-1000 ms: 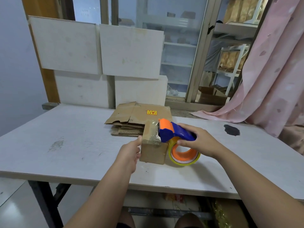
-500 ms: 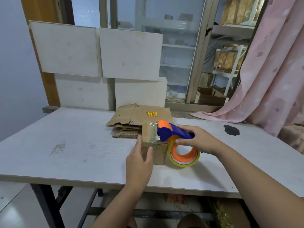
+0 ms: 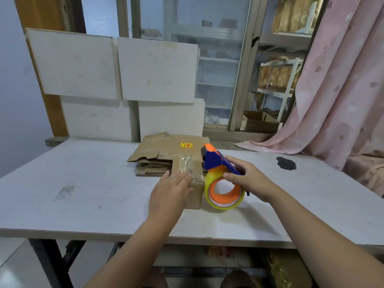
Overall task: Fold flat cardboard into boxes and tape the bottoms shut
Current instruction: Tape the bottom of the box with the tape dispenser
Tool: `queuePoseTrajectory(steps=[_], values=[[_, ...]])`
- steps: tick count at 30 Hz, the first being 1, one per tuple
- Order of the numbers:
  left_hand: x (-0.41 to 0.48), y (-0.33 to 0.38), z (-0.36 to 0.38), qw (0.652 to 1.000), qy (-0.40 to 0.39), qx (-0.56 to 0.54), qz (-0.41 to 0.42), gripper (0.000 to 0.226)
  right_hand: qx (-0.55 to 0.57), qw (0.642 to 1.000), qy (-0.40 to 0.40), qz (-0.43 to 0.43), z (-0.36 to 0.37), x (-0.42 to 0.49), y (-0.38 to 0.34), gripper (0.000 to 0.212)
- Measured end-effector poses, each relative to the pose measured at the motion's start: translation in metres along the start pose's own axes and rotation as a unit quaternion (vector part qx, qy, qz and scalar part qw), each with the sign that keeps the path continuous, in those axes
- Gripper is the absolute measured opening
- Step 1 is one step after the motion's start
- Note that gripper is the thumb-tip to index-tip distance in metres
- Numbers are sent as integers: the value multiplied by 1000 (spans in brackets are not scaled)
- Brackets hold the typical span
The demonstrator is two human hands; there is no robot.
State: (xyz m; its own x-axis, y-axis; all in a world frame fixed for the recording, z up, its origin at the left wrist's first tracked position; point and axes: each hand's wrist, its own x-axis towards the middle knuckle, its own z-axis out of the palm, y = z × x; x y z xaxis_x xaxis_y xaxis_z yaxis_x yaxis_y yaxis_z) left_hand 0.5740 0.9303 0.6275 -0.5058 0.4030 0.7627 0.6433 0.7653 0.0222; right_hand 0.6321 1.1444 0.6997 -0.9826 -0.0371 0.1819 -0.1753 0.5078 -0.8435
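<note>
A small folded cardboard box (image 3: 195,196) stands on the white table (image 3: 83,194), with a strip of clear tape (image 3: 188,166) running over its top. My left hand (image 3: 169,194) lies flat on the near part of the box top, fingers straight, pressing the tape. My right hand (image 3: 248,179) grips the blue and orange tape dispenser (image 3: 216,161), which sits just right of the box. Its yellow tape roll with an orange core (image 3: 225,194) touches the box's right side. Behind the box lies a stack of flat cardboard (image 3: 164,150) with a yellow label.
White panels (image 3: 155,69) lean against the wall behind the table. A pink curtain (image 3: 342,80) hangs at the right, with a dark patch (image 3: 285,163) on the table near it. Shelves and cardboard boxes show through the glass door (image 3: 218,69).
My left hand moved from the box's left side up onto its top and now presses the tape. The dispenser has lifted slightly off the box's right side.
</note>
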Motion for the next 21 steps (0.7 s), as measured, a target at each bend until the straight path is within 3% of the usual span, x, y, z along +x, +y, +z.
queuePoseTrajectory(steps=[4,8,13,19,21], values=[[-1,-2,4,1000,24,-19,-5,37,0,1000,17,-26,-2,-2,1,58],[0,-4,5,999,32,-12,-11,23,-71,997,13,-34,1,-2,4,67],[1,-7,3,1000,-7,0,0,37,-142,989,-7,-39,2,-5,13,67],[-2,-7,1,1000,-3,-1,12,45,59,996,63,-38,-6,-17,19,57],[-2,-8,2,1000,3,-7,13,44,78,994,72,-34,-6,-18,22,57]])
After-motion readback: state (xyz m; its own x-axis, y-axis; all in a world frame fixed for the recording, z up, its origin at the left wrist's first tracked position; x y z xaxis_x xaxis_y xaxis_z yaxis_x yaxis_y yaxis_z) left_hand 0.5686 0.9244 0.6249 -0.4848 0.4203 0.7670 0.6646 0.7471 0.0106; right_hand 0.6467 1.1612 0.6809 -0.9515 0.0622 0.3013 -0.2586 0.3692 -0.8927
